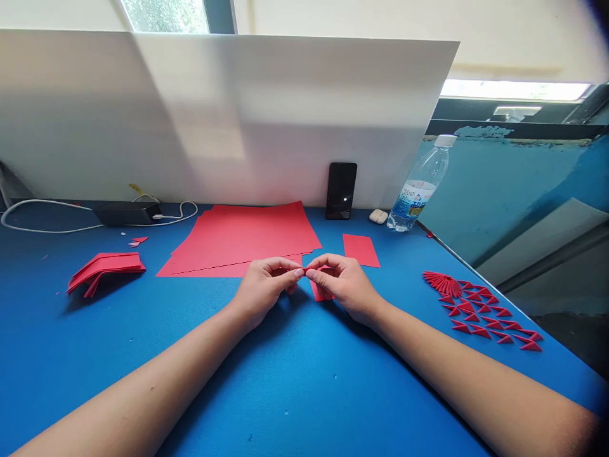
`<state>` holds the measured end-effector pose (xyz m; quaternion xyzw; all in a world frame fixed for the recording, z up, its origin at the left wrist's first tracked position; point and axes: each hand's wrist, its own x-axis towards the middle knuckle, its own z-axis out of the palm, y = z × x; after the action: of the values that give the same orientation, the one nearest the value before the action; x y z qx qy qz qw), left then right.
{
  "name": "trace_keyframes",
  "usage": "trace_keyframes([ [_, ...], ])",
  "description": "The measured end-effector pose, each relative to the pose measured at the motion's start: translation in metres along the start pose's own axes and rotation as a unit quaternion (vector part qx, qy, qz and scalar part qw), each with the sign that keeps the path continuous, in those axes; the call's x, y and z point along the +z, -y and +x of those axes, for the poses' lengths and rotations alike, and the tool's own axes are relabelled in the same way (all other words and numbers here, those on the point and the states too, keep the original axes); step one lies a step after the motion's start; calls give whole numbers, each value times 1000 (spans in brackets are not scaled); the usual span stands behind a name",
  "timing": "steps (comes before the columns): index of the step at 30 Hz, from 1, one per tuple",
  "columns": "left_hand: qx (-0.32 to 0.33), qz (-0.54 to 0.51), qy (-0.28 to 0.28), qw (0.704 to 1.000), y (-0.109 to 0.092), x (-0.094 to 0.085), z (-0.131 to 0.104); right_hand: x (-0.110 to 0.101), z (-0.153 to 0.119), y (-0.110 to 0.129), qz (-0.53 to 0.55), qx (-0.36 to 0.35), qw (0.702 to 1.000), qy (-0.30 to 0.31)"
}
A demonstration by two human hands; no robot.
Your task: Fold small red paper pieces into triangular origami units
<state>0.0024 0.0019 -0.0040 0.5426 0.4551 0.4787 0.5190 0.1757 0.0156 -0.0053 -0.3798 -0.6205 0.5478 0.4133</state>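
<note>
My left hand [271,279] and my right hand [343,282] meet above the middle of the blue table, thumbs and fingertips pinching a small folded piece of red paper [306,269]. Most of that piece is hidden by the fingers. Partly behind my right hand, a red paper slip [318,293] shows below the fingers. Another red paper rectangle [361,250] lies flat just beyond the right hand. Large red paper sheets [247,238] are stacked loosely behind my left hand.
Folded red triangles [476,311] lie in rows at right. A stack of bent red strips [107,270] sits at left, near paper scraps [137,241]. Along the white board [285,120] stand a black power box [126,213], phone [341,190], earphone case [379,216] and water bottle [421,184].
</note>
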Motion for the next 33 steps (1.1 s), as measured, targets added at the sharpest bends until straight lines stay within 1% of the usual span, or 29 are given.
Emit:
trace_keyframes([
  [5, -2, -2, 5, 1000, -1, 0, 0, 0, 0, -1, -24, -22, 999, 8],
  [10, 0, 18, 9, 1000, -4, 1, -2, 0, 2, -3, -40, -41, 998, -14],
  [18, 10, 32, 8, 999, -4, 1, -2, 0, 1, -5, -35, -24, 999, -2],
  [27, 8, 40, -3, 999, -6, 2, -3, 0, 2, -3, -40, -23, 999, -23],
  [33, -2, 39, -10, 999, -5, 2, -2, -1, 2, -4, -35, -19, 999, -25],
])
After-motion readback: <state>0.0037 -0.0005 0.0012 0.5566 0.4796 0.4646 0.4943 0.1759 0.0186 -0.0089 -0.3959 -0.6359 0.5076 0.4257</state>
